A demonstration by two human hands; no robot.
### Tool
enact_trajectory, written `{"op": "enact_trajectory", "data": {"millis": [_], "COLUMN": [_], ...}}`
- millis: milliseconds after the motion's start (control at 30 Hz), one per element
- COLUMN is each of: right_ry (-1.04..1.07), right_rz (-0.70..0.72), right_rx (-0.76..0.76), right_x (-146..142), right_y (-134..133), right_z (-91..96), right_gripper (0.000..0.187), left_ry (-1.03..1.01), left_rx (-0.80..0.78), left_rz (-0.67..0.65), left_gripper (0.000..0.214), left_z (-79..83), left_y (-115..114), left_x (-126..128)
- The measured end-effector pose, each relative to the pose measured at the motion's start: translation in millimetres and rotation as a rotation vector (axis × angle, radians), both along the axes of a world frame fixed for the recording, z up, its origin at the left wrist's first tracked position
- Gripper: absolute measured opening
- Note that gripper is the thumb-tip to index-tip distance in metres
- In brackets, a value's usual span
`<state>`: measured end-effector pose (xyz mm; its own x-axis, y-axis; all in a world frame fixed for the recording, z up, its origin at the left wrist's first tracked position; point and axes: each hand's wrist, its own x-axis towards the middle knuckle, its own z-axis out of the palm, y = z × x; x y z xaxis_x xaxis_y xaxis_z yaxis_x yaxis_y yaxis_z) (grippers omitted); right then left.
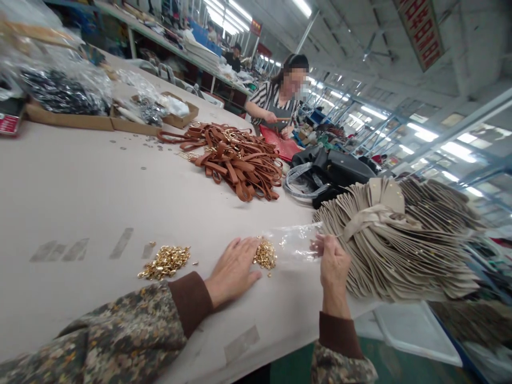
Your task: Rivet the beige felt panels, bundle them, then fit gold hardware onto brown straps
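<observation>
My left hand (234, 269) lies flat on the pale table (100, 186), fingers stretched out, touching a small heap of gold metal studs (265, 254) at the mouth of a clear plastic bag (294, 244). My right hand (333, 264) pinches the far end of that bag, holding it just off the table. A second, larger heap of gold studs (166, 262) lies to the left of my left wrist. Both arms wear camouflage sleeves with brown cuffs.
A big fanned stack of beige leather pieces (404, 240) lies right of my right hand. Brown leather straps (232, 157) are piled mid-table, black bags (332, 170) beyond. Cardboard trays (72, 120) with bagged hardware sit at the far left. A person in a striped top (276, 104) works at the far end.
</observation>
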<state>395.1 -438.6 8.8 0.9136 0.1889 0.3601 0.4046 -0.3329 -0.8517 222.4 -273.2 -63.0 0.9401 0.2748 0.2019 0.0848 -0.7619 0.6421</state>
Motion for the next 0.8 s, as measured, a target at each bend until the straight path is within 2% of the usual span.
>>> {"op": "enact_trajectory", "data": {"millis": [233, 333, 467, 567, 800], "right_ry": [-0.062, -0.065, -0.111, -0.102, 0.107], "right_rz": [0.019, 0.058, 0.044, 0.019, -0.041], "right_rx": [0.027, -0.004, -0.025, 0.047, 0.358], "right_x": [-4.6, -7.7, -9.5, -8.4, -2.9], "right_y": [5.9, 9.5, 11.4, 10.0, 2.5], "right_z": [-6.4, -7.1, -8.3, -8.7, -5.8], "right_gripper": [0.053, 0.049, 0.046, 0.046, 0.043], "left_ry": [0.004, 0.009, 0.018, 0.033, 0.012], "left_rx": [0.026, 0.028, 0.021, 0.016, 0.016], "left_rz": [-0.006, -0.005, -0.013, -0.016, -0.007], "left_gripper": [0.062, 0.06, 0.061, 0.062, 0.064], "left_z": [-0.2, -0.8, 1.3, 3.9, 2.8], "left_y": [-0.2, -0.1, -0.1, -0.1, -0.3], "left_x": [-0.1, -0.2, -0.6, -1.0, -0.4]}}
